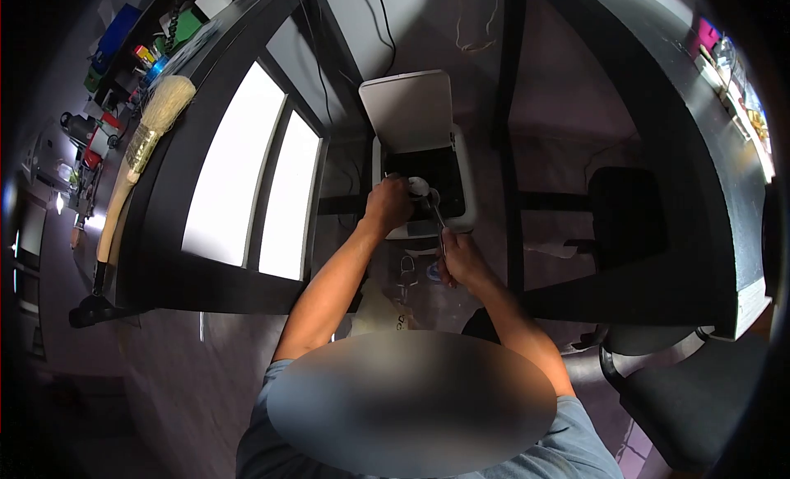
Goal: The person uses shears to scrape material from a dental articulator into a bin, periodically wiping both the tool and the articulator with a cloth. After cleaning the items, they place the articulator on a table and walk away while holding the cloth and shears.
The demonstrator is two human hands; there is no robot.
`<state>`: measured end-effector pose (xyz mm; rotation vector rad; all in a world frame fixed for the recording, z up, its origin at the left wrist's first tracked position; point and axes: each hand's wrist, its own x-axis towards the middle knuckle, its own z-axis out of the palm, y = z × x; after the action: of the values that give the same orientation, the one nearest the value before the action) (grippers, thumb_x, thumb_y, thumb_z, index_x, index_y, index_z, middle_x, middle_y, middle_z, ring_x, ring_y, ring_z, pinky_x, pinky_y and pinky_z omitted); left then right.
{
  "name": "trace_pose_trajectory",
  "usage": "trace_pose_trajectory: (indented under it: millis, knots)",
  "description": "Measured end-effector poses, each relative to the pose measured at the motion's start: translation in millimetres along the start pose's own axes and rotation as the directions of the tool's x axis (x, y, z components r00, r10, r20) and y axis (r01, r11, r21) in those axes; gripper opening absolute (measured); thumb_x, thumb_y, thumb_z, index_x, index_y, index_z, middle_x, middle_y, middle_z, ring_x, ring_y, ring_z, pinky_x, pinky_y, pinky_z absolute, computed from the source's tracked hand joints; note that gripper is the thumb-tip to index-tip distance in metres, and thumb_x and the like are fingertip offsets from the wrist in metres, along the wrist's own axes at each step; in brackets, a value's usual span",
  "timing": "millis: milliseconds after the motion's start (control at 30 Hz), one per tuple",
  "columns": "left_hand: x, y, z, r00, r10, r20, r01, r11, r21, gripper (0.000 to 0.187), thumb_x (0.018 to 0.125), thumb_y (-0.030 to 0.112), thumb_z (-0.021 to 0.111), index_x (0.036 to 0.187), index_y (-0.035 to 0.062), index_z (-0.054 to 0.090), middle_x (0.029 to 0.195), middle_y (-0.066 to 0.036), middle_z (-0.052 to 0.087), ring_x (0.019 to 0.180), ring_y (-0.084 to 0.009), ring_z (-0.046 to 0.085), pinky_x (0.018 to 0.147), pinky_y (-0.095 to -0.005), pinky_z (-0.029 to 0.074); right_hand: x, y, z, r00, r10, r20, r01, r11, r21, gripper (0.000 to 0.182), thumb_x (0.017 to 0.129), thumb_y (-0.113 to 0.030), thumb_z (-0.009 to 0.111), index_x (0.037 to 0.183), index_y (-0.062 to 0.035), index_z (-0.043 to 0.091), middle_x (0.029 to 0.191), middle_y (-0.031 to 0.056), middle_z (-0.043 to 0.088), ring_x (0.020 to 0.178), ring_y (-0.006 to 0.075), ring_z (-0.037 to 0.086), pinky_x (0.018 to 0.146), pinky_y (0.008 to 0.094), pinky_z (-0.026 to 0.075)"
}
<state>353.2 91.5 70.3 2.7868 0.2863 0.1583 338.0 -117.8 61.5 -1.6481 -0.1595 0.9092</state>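
Note:
My left hand (388, 206) is closed over the open bin, gripping a small pale rounded thing (419, 186) whose kind I cannot tell. In my closed right hand (462, 260) is a slim metal tool shaped like a spoon (436, 204). Its rounded end points up and away, right beside the pale thing. Below both hands stands a white bin (467, 187) with a dark inside and its lid (409, 106) raised against the back.
Dark table frames flank me on both sides. On the left one lies a wooden-handled bristle brush (144, 150), beside lit white panels (234, 170). A black chair (691, 397) stands at the lower right. Small bright items (724, 59) sit on the right tabletop.

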Motion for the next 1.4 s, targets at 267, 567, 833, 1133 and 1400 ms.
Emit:
trace_pose_trajectory:
  millis: [267,567,833,1133,1400]
  knots:
    - [-1.3,-0.7,1.4,0.996,-0.055,0.070,0.051,0.997,0.051,0.023,0.073,0.004,0.059,0.095,-0.0031,0.064,0.104,-0.025,0.064,0.100,-0.0449,0.064,0.085,-0.0515,0.054,-1.1,1.0,-1.6,0.988,0.137,0.077,-0.147,0.980,0.134,0.053,0.107,-0.044,0.030,0.083,-0.0020,0.050,0.056,0.0040,0.045,0.039,0.0148,0.044,0.037,0.0318,0.036]
    - [2.2,-7.0,3.2,0.999,0.041,0.034,-0.043,0.998,0.044,0.023,0.072,0.004,0.058,0.091,-0.0025,0.067,0.098,-0.026,0.066,0.095,-0.0446,0.065,0.085,-0.0498,0.053,-12.2,-12.0,-7.6,0.994,0.097,0.051,-0.100,0.994,0.042,0.049,0.107,-0.041,0.034,0.083,-0.0018,0.050,0.057,0.0035,0.045,0.039,0.0131,0.041,0.036,0.0307,0.033]
    - [9.5,-32.8,-8.5,0.980,0.154,0.124,-0.144,0.986,-0.083,0.032,0.069,-0.001,0.056,0.099,-0.0017,0.069,0.100,-0.027,0.067,0.101,-0.0431,0.064,0.087,-0.0461,0.053,-15.6,-19.5,-26.9,0.988,0.129,0.086,-0.123,0.990,-0.068,0.051,0.106,-0.046,0.038,0.084,-0.0020,0.052,0.059,0.0024,0.046,0.041,0.0107,0.042,0.035,0.0285,0.032]
    - [15.3,-37.2,-5.7,0.988,-0.015,0.155,0.053,0.969,-0.240,0.032,0.074,0.006,0.057,0.103,-0.0008,0.070,0.098,-0.027,0.068,0.102,-0.0430,0.065,0.086,-0.0454,0.052,-10.6,-14.6,-26.5,0.942,0.121,0.313,-0.185,0.966,0.182,0.033,0.106,-0.034,0.040,0.109,-0.0040,0.052,0.093,0.0146,0.067,0.082,0.0223,0.069,0.068,0.0326,0.054]
    - [12.8,-32.6,1.4,0.951,-0.218,0.217,0.303,0.783,-0.543,0.023,0.074,0.005,0.059,0.092,-0.0045,0.068,0.074,-0.008,0.064,0.067,-0.0163,0.059,0.061,-0.0330,0.046,-17.0,-22.9,-28.4,0.890,0.113,0.441,-0.284,0.894,0.345,0.029,0.106,-0.029,0.039,0.121,-0.0046,0.045,0.116,0.0222,0.065,0.104,0.0325,0.067,0.087,0.0531,0.051]
